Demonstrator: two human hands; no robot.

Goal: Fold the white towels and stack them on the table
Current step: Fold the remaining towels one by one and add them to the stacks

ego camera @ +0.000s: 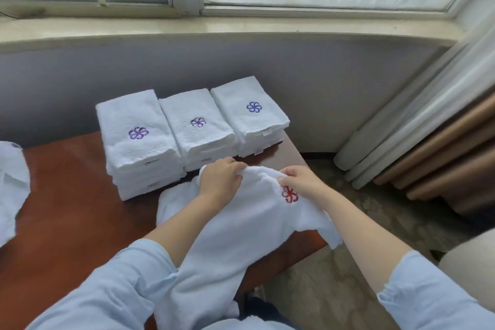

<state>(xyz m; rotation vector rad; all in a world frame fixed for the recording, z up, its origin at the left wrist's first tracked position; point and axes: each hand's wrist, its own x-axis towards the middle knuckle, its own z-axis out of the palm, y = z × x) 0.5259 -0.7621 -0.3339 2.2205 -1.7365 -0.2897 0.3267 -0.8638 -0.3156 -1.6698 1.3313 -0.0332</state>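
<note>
The left hand [219, 178] and right hand [302, 181] pinch the bunched towel [241, 228] close together; they should probably spread along its edge and flatten it on the surface [67, 195].

No readable text; folded towels [199, 104] carry purple pinwheel emblems [138, 133], the loose towel [241, 225] a red one.

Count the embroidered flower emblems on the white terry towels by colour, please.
Purple-blue embroidered flower emblems, on the folded towel stacks: 3
Red embroidered flower emblem, on the unfolded white towel: 1
Total: 4
</note>
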